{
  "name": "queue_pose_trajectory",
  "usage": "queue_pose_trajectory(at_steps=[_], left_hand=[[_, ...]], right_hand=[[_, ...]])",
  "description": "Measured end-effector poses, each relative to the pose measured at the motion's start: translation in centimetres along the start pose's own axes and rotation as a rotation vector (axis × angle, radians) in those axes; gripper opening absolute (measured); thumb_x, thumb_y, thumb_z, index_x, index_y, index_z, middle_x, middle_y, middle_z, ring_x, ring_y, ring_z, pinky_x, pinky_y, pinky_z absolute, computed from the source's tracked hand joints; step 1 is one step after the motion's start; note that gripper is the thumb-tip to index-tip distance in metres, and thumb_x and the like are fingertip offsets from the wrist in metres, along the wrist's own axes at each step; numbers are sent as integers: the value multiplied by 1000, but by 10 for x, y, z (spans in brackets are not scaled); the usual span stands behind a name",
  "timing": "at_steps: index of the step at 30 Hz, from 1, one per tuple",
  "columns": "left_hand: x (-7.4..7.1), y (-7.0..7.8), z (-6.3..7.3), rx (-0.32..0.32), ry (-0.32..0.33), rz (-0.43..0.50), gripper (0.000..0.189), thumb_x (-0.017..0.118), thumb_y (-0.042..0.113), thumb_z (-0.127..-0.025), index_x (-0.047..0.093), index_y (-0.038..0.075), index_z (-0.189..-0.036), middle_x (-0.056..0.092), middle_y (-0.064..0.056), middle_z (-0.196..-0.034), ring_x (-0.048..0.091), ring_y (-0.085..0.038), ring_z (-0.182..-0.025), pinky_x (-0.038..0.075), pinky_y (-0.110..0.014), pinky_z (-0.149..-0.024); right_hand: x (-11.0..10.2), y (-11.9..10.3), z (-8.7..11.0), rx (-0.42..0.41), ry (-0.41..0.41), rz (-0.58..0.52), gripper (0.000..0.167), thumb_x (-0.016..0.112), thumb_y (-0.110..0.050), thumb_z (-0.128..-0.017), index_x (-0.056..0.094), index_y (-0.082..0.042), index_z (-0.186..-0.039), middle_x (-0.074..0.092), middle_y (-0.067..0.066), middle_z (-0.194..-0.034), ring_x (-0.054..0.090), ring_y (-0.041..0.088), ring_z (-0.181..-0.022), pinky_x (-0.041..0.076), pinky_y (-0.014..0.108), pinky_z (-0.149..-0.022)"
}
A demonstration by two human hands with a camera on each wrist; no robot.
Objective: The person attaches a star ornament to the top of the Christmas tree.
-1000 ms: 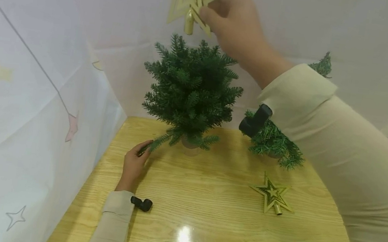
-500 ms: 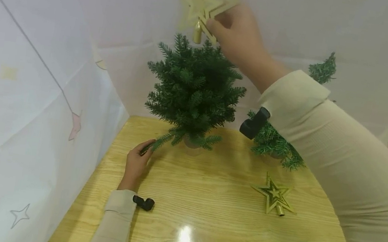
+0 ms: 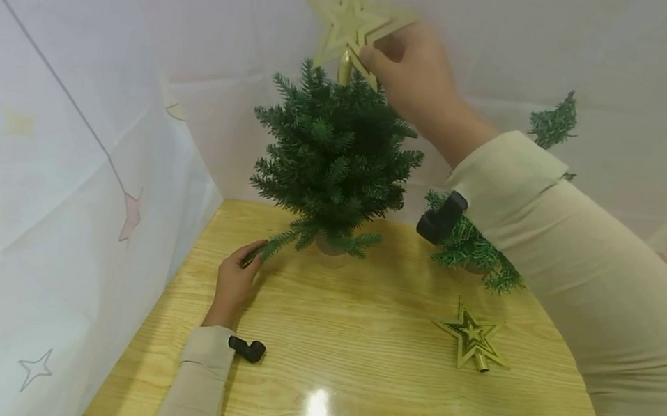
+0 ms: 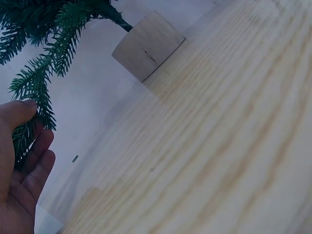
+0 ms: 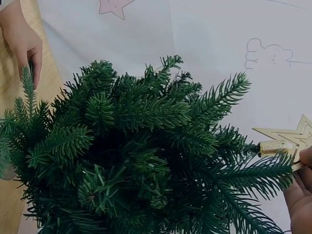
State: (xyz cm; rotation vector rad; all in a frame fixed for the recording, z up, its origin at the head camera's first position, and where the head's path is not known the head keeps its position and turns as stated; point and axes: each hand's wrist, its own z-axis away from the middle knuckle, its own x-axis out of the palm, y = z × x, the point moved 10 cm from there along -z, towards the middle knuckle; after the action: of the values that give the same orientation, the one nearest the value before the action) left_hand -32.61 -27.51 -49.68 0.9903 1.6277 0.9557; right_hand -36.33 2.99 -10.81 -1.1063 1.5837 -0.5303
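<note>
A: What has the right hand [image 3: 418, 68] got?
B: A gold star [image 3: 350, 20]. The thumb and fingers pinch it low down on one side.
A: And the left hand [image 3: 231, 282]?
B: It pinches the end of a low branch [image 3: 283, 239]. The branch sticks out from the bottom of the big tree [image 3: 334, 152].
A: Where is the gold star?
B: Up at the top of the big tree, with its tube [image 3: 344, 69] pointing down. From the right wrist, the end of the tube is right at the tip of the tree. I can't tell if the tip is inside.
A: What does the big tree stand on?
B: A wood base [image 4: 148, 46], near the far edge of the table [image 3: 354, 337].
A: What else is there?
B: A second star [image 3: 471, 333] lies on the table, over to the right. Behind it is a small tree [image 3: 470, 247], partly hidden by the right sleeve [image 3: 587, 248]. A pale sheet [image 3: 642, 73] with drawings hangs at the back and on the left.
</note>
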Motion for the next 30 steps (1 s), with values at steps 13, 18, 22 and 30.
queue_pose_trajectory(at_steps=[13,18,22,30], left_hand=[[0,-19,-5,-8,26,-21,34,60,31,-98,63,24,-132,55,3,-137,52,-19,-125,47,-40,-100],[0,-18,-6,-6,26,-26,35,60,33,-98,62,24,-132,56,3,-136,52,-19,-125,47,-39,-101],[0,-18,-6,-5,29,-22,35,60,34,-98,63,24,-131,56,4,-136,53,-19,-124,47,-39,-101],[0,-20,-5,-9,14,-10,35,60,32,-98,62,24,-133,54,1,-139,51,-24,-127,45,-43,-102]], right_hand=[[4,5,1,-4,-18,56,34,53,-37,-101,60,-23,-131,62,-1,-124,54,13,-104,44,32,-88],[6,3,1,-20,-14,100,36,53,-38,-101,59,-23,-132,63,-3,-124,53,10,-108,43,29,-90],[9,4,1,-13,-22,102,36,54,-39,-100,59,-21,-131,62,-3,-126,53,9,-113,43,26,-97],[13,7,0,-30,-33,119,38,53,-38,-101,57,-21,-134,58,-4,-134,50,7,-123,38,23,-104]])
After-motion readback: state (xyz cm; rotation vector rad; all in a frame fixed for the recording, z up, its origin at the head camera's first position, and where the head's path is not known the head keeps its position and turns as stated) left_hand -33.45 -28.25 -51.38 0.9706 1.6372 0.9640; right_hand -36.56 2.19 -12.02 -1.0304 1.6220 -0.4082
